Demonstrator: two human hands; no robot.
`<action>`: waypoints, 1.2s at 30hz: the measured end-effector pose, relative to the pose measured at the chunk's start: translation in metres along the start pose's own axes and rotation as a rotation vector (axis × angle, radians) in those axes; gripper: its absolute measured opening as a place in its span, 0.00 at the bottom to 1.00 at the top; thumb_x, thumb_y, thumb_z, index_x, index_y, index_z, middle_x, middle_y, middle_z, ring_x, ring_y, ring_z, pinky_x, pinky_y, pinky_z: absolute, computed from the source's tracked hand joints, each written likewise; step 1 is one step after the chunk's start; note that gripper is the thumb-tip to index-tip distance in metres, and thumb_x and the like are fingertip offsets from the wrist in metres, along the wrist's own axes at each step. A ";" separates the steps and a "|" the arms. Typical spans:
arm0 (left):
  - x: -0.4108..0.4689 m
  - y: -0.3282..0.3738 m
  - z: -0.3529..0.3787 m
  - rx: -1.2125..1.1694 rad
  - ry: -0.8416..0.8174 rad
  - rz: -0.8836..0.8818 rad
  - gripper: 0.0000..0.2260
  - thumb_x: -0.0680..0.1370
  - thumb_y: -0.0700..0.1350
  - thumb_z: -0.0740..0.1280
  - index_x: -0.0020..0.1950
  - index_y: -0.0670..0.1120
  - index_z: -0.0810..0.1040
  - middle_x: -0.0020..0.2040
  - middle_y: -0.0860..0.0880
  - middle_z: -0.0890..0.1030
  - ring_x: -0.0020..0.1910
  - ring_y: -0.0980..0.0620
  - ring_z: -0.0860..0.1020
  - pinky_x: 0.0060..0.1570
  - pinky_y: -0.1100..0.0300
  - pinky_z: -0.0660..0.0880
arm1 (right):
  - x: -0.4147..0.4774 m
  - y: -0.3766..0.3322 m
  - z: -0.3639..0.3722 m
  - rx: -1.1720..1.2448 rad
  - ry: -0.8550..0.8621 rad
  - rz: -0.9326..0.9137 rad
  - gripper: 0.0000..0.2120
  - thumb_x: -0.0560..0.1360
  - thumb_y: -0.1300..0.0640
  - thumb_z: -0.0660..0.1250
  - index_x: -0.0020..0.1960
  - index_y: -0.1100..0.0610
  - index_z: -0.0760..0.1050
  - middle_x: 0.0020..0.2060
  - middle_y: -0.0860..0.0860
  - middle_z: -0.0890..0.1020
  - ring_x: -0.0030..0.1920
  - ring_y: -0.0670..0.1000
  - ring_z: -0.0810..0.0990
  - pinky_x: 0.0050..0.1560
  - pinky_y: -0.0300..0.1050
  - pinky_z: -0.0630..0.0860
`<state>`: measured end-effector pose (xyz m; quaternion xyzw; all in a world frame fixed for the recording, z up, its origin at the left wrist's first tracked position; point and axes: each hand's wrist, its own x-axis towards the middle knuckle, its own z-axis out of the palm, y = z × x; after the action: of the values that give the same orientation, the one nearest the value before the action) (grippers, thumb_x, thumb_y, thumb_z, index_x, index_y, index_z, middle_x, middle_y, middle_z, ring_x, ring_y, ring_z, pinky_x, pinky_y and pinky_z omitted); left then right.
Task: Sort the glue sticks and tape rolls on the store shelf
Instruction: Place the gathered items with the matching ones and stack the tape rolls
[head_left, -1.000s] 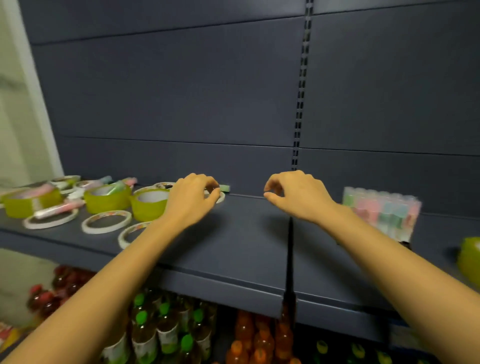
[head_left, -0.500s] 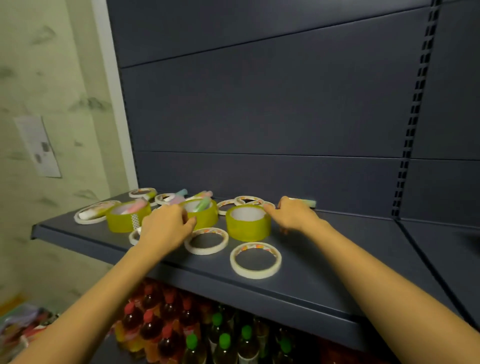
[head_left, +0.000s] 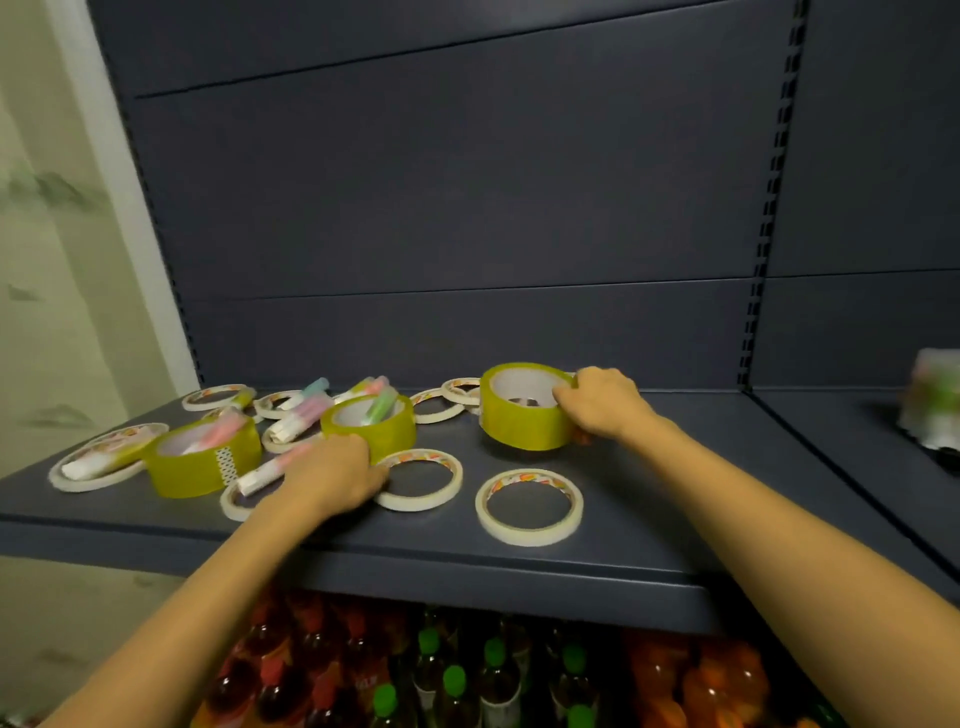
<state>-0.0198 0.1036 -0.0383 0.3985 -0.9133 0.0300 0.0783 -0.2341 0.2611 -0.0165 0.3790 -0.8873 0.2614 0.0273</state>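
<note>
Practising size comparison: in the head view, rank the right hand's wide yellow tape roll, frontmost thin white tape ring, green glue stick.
1. Wide yellow tape roll: similar width, taller.
2. Thin white tape ring: nearer camera, so unsure.
3. Green glue stick.

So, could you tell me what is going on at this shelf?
A person is sorting tape and glue sticks on the dark shelf. Their right grip holds a wide yellow tape roll by its rim. Their left grip is down beside a thin white tape ring; whether it holds anything is hidden. Glue sticks lie mixed among the other rolls, not yet sorted.
</note>
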 end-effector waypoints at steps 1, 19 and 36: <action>0.002 0.002 -0.005 -0.016 0.030 0.008 0.16 0.78 0.54 0.59 0.43 0.42 0.78 0.49 0.42 0.81 0.45 0.45 0.77 0.41 0.59 0.68 | -0.004 0.007 -0.008 0.003 0.016 0.011 0.16 0.78 0.51 0.55 0.45 0.63 0.75 0.48 0.64 0.82 0.53 0.62 0.78 0.50 0.49 0.72; -0.041 0.263 -0.050 -0.261 0.292 0.389 0.16 0.77 0.54 0.62 0.33 0.46 0.76 0.31 0.48 0.74 0.31 0.48 0.71 0.33 0.59 0.64 | -0.154 0.208 -0.183 -0.106 0.193 0.269 0.15 0.77 0.52 0.56 0.34 0.56 0.69 0.32 0.58 0.82 0.42 0.57 0.81 0.41 0.43 0.72; -0.148 0.515 -0.054 -0.386 0.258 0.586 0.21 0.76 0.56 0.61 0.28 0.46 0.68 0.27 0.49 0.70 0.28 0.50 0.68 0.28 0.61 0.60 | -0.295 0.427 -0.326 -0.113 0.301 0.474 0.11 0.76 0.50 0.58 0.47 0.58 0.70 0.25 0.53 0.79 0.36 0.53 0.81 0.42 0.46 0.74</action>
<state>-0.2918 0.5677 -0.0058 0.0913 -0.9601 -0.0718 0.2546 -0.3665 0.8596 0.0027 0.1160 -0.9503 0.2638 0.1178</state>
